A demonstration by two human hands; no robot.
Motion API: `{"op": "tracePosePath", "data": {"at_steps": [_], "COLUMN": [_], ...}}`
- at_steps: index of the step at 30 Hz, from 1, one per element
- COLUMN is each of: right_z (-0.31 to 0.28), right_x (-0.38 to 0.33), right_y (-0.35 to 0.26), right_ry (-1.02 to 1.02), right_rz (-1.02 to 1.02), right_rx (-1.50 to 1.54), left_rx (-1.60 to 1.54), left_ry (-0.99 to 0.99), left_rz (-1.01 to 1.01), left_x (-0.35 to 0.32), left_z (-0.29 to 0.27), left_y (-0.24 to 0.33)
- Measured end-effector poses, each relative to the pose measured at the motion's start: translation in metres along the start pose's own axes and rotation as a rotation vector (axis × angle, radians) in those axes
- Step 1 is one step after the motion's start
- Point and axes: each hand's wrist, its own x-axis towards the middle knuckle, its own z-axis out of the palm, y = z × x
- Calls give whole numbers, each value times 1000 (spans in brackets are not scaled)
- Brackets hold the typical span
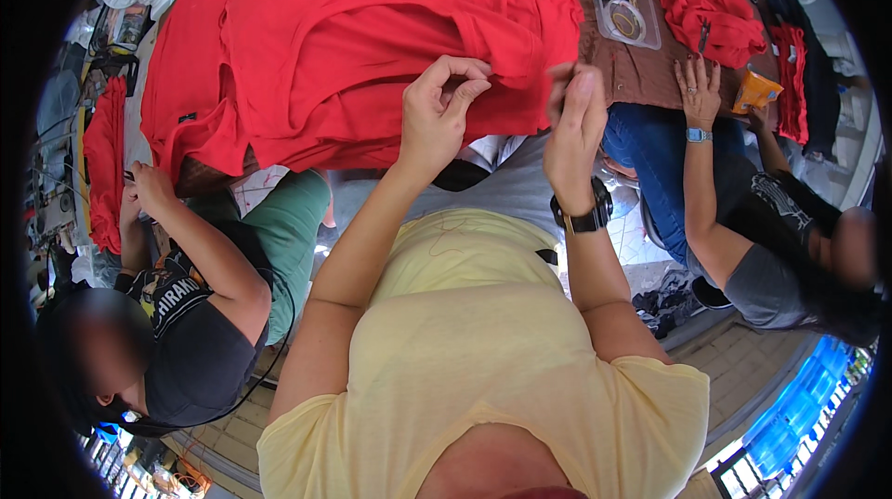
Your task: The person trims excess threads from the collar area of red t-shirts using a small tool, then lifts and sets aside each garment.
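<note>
A large red garment, with seams and folds, is spread over the table before me. My left hand hovers at its near edge, thumb and forefinger curled together in a pinch. Whatever sits between those fingertips is too small to make out. To the right, apart from it, my right hand is raised by the garment's right edge with a black watch on the wrist. Its thumb and forefinger look pressed together, while the other fingers are partly blurred; anything held there does not show.
At my left a person in a dark shirt works beside red cloth. On the right another person's hand rests on the brown table cover, near a clear plastic box, an orange packet and more red garments.
</note>
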Motion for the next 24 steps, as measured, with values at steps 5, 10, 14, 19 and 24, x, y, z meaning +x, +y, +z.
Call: {"op": "tracePosePath", "data": {"at_steps": [5,10,14,19,24], "right_z": [4,9,12,15,5], "right_x": [-21,-17,-13,-11,-9], "right_y": [-15,-2,-1,4,20], "right_ry": [-412,-403,-390,-392,-374], "right_rz": [387,487,557,563,518], "right_rx": [28,168,304,395,551], "left_rx": [108,145,214,247,441], "left_ry": [-80,-93,-123,-140,-498], "left_rz": [24,60,114,145,-75], "left_x": [-2,-3,-2,-2,-7], "left_z": [-5,-8,-8,-9,-36], "left_y": [5,13,23,22,45]}}
